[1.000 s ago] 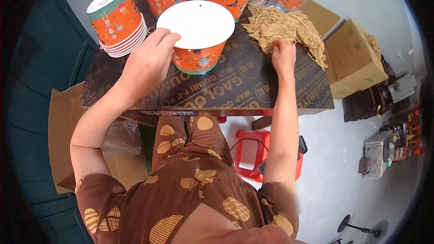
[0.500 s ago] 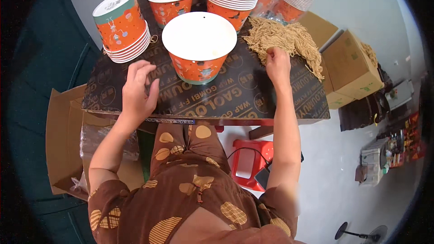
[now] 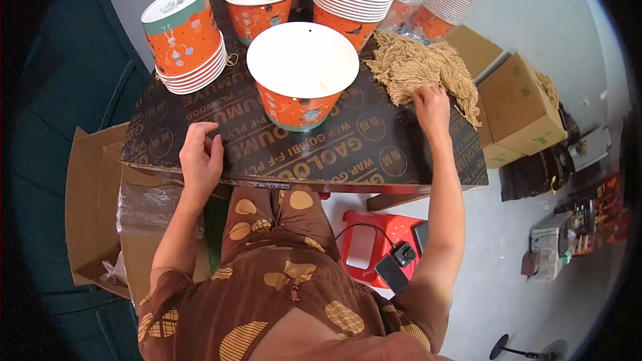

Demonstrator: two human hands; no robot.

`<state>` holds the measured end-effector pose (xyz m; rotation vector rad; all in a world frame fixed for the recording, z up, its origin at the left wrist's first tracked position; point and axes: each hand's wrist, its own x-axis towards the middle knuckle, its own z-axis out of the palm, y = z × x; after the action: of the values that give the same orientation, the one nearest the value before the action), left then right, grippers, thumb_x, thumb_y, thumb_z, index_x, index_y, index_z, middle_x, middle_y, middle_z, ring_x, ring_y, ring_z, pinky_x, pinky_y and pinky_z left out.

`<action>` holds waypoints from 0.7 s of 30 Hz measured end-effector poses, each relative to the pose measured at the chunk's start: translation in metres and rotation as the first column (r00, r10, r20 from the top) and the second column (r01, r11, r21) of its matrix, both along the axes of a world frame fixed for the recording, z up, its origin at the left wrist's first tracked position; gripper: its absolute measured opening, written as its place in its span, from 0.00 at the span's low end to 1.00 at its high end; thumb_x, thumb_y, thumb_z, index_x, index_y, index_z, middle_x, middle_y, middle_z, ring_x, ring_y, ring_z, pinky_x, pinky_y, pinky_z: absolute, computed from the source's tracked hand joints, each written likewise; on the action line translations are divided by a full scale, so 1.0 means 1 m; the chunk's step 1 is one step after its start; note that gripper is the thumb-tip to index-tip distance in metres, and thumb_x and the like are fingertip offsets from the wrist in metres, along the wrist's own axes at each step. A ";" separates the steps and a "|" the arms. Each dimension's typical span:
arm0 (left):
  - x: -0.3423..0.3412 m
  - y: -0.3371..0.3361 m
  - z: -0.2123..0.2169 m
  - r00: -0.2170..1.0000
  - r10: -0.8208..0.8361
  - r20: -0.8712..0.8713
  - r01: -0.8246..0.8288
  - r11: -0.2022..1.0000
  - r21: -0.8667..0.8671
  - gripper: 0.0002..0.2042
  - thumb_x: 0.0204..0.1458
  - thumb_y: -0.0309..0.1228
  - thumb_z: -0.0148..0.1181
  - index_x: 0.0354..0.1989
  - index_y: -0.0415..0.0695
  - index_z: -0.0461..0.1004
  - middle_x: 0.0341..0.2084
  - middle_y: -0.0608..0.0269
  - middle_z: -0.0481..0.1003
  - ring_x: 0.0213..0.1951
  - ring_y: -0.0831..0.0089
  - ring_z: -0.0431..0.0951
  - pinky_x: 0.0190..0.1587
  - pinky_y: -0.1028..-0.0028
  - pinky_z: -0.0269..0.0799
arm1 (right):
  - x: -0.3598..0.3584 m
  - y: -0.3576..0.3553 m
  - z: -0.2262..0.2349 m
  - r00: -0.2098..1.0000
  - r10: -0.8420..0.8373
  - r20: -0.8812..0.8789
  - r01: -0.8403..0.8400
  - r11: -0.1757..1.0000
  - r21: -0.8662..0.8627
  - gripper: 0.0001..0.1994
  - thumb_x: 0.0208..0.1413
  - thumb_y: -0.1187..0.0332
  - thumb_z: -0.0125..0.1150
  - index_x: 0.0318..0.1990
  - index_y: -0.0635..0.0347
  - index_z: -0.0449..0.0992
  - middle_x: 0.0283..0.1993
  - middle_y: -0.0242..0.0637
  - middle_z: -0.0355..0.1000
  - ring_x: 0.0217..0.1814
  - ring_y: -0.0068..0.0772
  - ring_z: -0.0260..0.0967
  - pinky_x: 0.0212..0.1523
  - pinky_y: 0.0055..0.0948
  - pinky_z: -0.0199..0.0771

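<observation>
Left hand (image 3: 202, 159) (curled) now off bucket (image 3: 301, 99)

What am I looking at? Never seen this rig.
There's no machine here: someone works bare-handed. A wide fisheye camera on their head looks down, bending straight edges; picture left is their left.

On the dark printed tabletop, an orange patterned bucket with a white inside stands upright in the middle. An upside-down nested stack of similar orange buckets is at left, more buckets behind, and a loose pile of tan string at right.

The left hand is empty, fingers curled. The right hand is at the string's near edge; whether it grips any isn't clear.
</observation>
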<state>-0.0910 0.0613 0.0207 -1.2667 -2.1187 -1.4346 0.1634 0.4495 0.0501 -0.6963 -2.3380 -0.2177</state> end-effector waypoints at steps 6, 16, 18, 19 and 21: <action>0.003 0.003 -0.003 0.994 0.055 -0.092 -0.054 0.999 0.007 0.06 0.52 0.17 0.54 0.38 0.37 0.70 0.29 0.61 0.70 0.23 0.78 0.68 0.28 0.80 0.65 | 0.008 0.003 -0.006 1.000 0.022 -0.006 -0.022 1.000 -0.020 0.01 0.47 0.75 0.60 0.27 0.62 0.74 0.31 0.43 0.72 0.37 0.47 0.67 0.41 0.40 0.66; 0.005 0.004 -0.004 0.983 0.081 -0.164 -0.082 0.997 0.000 0.07 0.48 0.16 0.56 0.35 0.38 0.70 0.28 0.54 0.71 0.24 0.60 0.72 0.27 0.71 0.68 | -0.017 0.002 0.012 0.990 0.137 -0.022 -0.133 0.984 0.115 0.03 0.45 0.75 0.62 0.28 0.60 0.75 0.29 0.41 0.68 0.37 0.46 0.65 0.41 0.39 0.66; 0.005 0.005 -0.004 0.982 0.075 -0.171 -0.072 0.997 0.024 0.07 0.47 0.16 0.56 0.34 0.38 0.70 0.28 0.54 0.72 0.26 0.57 0.73 0.28 0.70 0.69 | -0.023 0.004 0.013 0.986 0.163 -0.027 -0.158 0.979 0.132 0.03 0.44 0.75 0.62 0.29 0.60 0.75 0.29 0.40 0.68 0.37 0.45 0.65 0.41 0.39 0.67; 0.006 0.005 -0.003 0.982 0.078 -0.172 -0.075 0.997 0.024 0.07 0.47 0.16 0.56 0.34 0.38 0.70 0.28 0.54 0.72 0.26 0.57 0.73 0.28 0.70 0.69 | -0.025 0.005 0.014 0.989 0.143 0.019 -0.145 0.977 0.154 0.04 0.43 0.75 0.62 0.29 0.59 0.76 0.29 0.40 0.68 0.37 0.45 0.65 0.41 0.39 0.67; 0.007 0.005 -0.001 0.982 0.074 -0.172 -0.072 0.997 0.014 0.06 0.47 0.16 0.56 0.34 0.38 0.70 0.28 0.53 0.72 0.27 0.56 0.74 0.29 0.70 0.69 | -0.029 0.006 0.013 0.990 0.125 0.063 -0.134 0.975 0.177 0.04 0.42 0.75 0.62 0.29 0.59 0.76 0.29 0.40 0.68 0.38 0.44 0.65 0.41 0.38 0.67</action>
<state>-0.0839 0.0659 0.0194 -1.2484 -2.0214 -1.2536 0.1346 0.4560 0.0635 -0.4529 -2.3659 -0.3876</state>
